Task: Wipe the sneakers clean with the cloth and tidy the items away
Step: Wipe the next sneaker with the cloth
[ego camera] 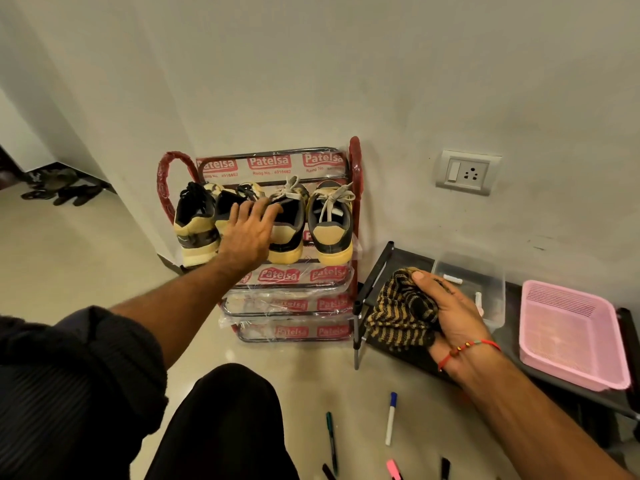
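sneakers (263,221) are sitting on the rack's (355,216) top shelf at twelve o'clock; left hand (251,233), fingers spread, is reaching one. right hand (446,306) is clenching the cloth (398,313) at three o'clock. wiping probably comes next.

The shoe rack (273,271) carries the brand "Patelsa" on red labels across its plastic wrapping — at 12 o'clock, its top rail adds "Regd No. 4016662" beneath; nothing else is legible.
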`<state>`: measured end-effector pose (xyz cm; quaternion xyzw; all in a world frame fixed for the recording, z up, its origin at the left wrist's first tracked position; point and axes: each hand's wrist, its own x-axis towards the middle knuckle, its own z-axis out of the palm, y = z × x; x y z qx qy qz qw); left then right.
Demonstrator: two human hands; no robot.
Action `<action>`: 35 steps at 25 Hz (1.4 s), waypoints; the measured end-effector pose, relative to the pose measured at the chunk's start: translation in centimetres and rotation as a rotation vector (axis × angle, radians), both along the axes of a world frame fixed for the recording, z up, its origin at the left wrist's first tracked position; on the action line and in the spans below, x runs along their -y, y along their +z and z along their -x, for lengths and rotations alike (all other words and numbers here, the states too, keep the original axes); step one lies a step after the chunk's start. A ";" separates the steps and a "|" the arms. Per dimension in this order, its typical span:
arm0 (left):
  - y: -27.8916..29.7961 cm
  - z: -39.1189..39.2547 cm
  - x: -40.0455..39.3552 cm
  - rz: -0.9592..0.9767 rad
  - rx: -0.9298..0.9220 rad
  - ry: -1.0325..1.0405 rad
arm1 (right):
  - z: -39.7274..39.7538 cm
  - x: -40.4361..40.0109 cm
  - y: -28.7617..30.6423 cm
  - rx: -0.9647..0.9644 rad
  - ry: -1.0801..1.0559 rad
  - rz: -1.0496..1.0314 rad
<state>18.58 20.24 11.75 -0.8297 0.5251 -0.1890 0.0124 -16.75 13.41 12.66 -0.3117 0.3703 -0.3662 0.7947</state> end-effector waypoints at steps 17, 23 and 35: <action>10.6 -3.0 -4.3 0.171 -0.363 0.272 | 1.3 -0.2 0.2 0.221 0.164 -0.046; 19.3 3.3 -9.9 0.307 -0.534 0.139 | 2.7 -0.5 1.6 0.292 0.115 -0.043; 18.9 21.7 -7.5 0.337 -1.138 -0.122 | 7.3 0.8 1.9 0.367 0.021 0.127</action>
